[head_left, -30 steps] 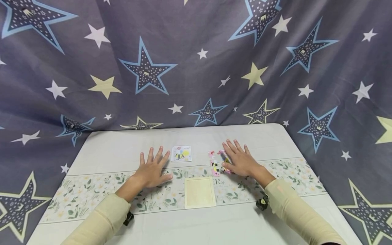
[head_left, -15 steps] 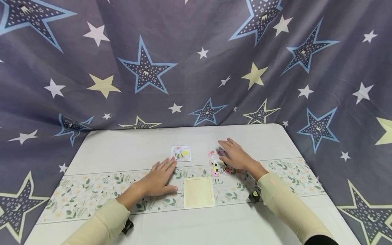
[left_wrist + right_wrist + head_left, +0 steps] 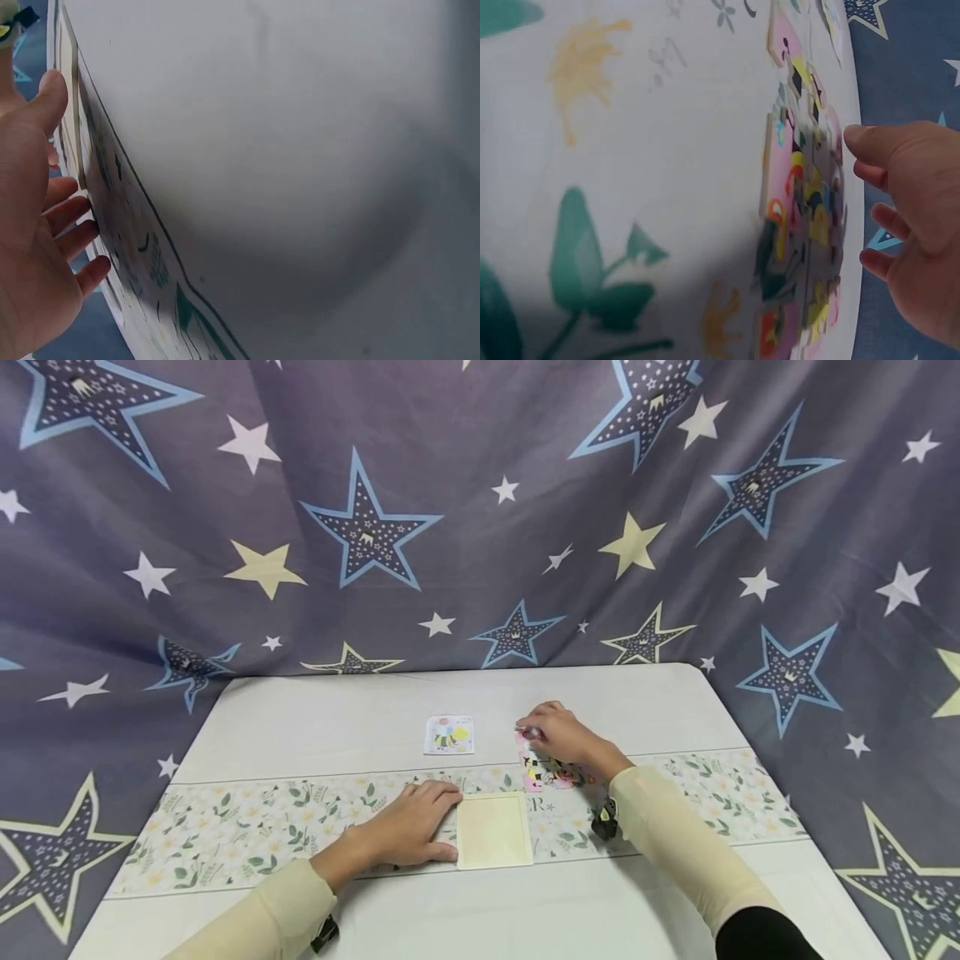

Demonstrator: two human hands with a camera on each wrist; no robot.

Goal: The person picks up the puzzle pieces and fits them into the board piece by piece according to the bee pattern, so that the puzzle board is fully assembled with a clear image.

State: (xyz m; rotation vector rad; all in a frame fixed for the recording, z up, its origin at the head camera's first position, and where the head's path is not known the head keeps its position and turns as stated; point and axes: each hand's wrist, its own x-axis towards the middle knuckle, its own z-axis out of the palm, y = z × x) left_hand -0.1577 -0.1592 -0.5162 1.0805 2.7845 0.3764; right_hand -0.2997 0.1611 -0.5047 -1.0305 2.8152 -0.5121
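A shallow square wooden puzzle tray [image 3: 494, 831] lies on the table, its inside bare. My left hand [image 3: 408, 827] is at its left side, fingertips touching the rim and thumb beside the lower left corner. In the left wrist view the fingers [image 3: 67, 214] are extended and slightly bent. Past the tray, my right hand [image 3: 562, 733] hovers over pink puzzle pieces [image 3: 533, 774] printed with bees. Its thumb and fingertips come together at the upper left piece; whether they pinch it is hidden. The right wrist view shows the thumb [image 3: 870, 142] close to the pieces.
A square picture card [image 3: 449, 735] with a bee lies farther back, left of the pieces. The white table [image 3: 337, 718] carries a floral band [image 3: 247, 827] across it. A star-patterned curtain [image 3: 450, 552] hangs behind and at both sides.
My left hand has come down and right, from spread above the table to the tray's left rim. The right hand's fingers have gone from spread to bent and drawn together over the pieces.
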